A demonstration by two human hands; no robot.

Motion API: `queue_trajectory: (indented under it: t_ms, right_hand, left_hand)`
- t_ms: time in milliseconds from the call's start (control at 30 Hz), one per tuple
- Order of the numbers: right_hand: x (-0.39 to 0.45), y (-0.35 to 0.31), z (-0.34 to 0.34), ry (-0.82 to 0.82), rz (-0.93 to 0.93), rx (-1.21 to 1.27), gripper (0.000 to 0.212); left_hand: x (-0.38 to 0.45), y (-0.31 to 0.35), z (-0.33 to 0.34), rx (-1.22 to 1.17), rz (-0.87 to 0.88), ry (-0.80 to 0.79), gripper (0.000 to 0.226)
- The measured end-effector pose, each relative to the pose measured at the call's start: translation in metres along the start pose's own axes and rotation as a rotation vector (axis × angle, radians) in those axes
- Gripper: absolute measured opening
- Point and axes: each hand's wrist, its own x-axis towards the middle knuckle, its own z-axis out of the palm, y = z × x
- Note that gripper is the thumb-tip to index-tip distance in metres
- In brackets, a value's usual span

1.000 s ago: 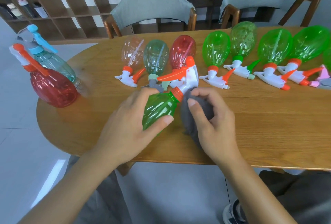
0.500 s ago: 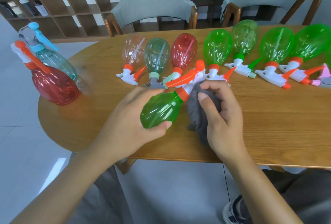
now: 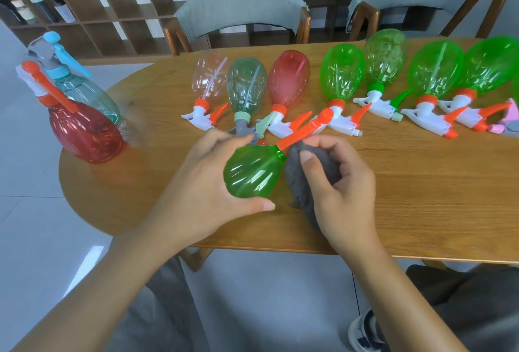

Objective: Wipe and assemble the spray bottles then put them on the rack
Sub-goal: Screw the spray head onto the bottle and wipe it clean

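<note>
Left hand [image 3: 207,183] grips the green translucent plastic spray bottle [image 3: 252,171] on its side above the wooden table [image 3: 421,197], steadying it so the right hand [image 3: 339,191], bunching a grey cloth [image 3: 306,177], can wipe its neck. More bottles lie beyond, likely unwiped.

Both forearms are extended fwd from the lower edge, bare. The left hand [image 3: 207,183] is curled, palm inward, thumb stretched out along the bottom, fingers wrapped over the top of what is gripped. The right hand [image 3: 339,188] is bunched, thumb pressed fwd, fingers curled in a pinch.
</note>
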Motion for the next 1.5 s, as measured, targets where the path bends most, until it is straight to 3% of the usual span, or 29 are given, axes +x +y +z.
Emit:
queue_trajectory:
  t_ms: [100,233,500,633,833,1133,1300,1500]
  right_hand:
    - [-0.002,-0.001,0.002,-0.031,-0.009,-0.002,0.013]
    - [-0.001,-0.006,0.002,-0.132,-0.008,0.027,0.030]
    - [-0.003,-0.002,0.013,0.111,0.163,0.312,0.016]
    - [-0.001,-0.004,0.011,0.004,0.195,0.369,0.018]
    - [-0.002,-0.003,0.015,-0.065,0.256,0.420,0.011]
    - [-0.001,0.001,0.011,0.059,0.273,0.368,0.007]
    - [0.002,-0.002,0.004,0.198,0.207,0.318,0.008]
    - [0.004,-0.011,-0.002,0.172,0.077,0.243,0.015]
  left_hand:
    - [-0.001,0.000,0.004,0.001,0.021,0.034,0.088]
    - [-0.004,0.003,0.003,0.064,-0.009,0.052,0.080]
    - [-0.008,0.009,0.006,0.138,-0.023,0.029,0.078]
    - [-0.011,0.008,0.004,0.147,0.025,0.015,0.063]
    - [-0.007,0.007,0.001,0.118,-0.005,-0.006,0.083]
    - [-0.004,0.006,0.001,0.042,-0.061,0.053,0.080]
    - [-0.001,0.009,-0.001,0.041,-0.128,0.038,0.079]
    - [0.001,0.014,0.000,0.088,-0.082,-0.060,0.087]
